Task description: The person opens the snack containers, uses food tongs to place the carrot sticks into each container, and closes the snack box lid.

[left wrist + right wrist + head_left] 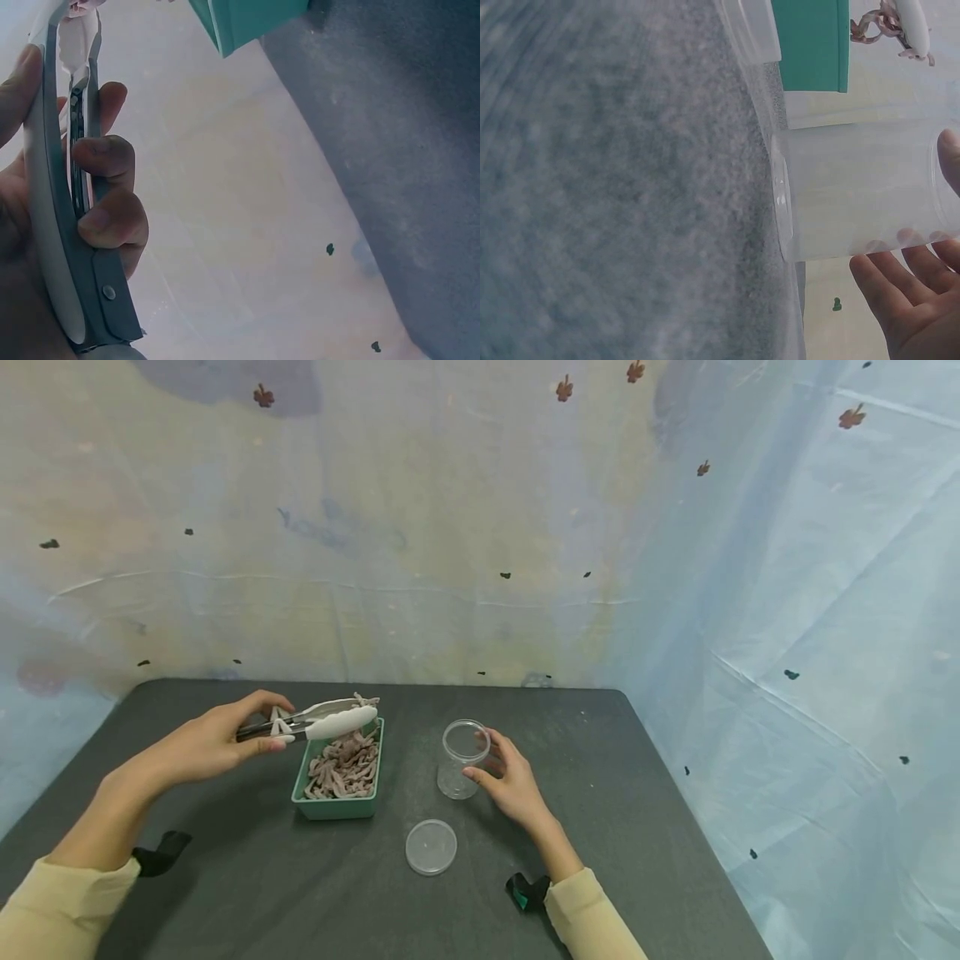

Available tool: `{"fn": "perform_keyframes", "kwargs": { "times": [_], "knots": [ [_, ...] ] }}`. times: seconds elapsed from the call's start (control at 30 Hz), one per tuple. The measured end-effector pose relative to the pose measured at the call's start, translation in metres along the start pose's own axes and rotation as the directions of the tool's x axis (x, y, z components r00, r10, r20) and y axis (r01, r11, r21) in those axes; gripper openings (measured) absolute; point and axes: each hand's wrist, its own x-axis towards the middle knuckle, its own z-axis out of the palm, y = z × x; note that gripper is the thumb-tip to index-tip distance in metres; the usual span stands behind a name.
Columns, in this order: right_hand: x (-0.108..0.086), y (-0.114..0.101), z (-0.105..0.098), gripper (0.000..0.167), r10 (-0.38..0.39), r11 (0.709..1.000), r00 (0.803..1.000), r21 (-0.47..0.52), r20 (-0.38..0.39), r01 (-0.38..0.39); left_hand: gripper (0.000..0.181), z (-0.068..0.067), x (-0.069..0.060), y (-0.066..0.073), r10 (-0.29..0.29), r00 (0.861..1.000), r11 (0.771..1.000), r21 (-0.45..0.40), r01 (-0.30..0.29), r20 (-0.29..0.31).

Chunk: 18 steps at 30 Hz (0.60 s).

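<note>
My left hand (210, 739) grips a pair of tongs (341, 724) with white tips, held over the back of a green box (337, 811). Greyish-pink strips (366, 700) of unclear kind are caught between the tips; in the right wrist view some strips (877, 22) dangle from them. More strips (343, 768) fill the box. Beside it a clear plastic jar (455, 781) stands upright and lidless on the table. My right hand (513, 785) holds the jar near its rim, thumb on the near side and fingers round the far side. The jar (862, 191) looks empty.
A round clear lid (431, 847) lies flat on the dark table (300, 893), in front of the jar and box. Patterned sheeting (420, 527) hangs behind the table and along its right side. A black band (161, 853) sits by my left wrist, another (527, 892) by my right.
</note>
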Motion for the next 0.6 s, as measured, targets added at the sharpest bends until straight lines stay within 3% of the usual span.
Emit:
{"fn": "perform_keyframes", "kwargs": {
  "times": [0.6],
  "knots": [
    [0.000, 0.000, 0.000, 0.071, 0.000, 1.000, 1.000, 0.004, 0.009, 0.000, 0.049, -0.003, 0.014, 0.011, 0.018, 1.000, 0.999, -0.041, -0.019, -0.021]
  ]
}}
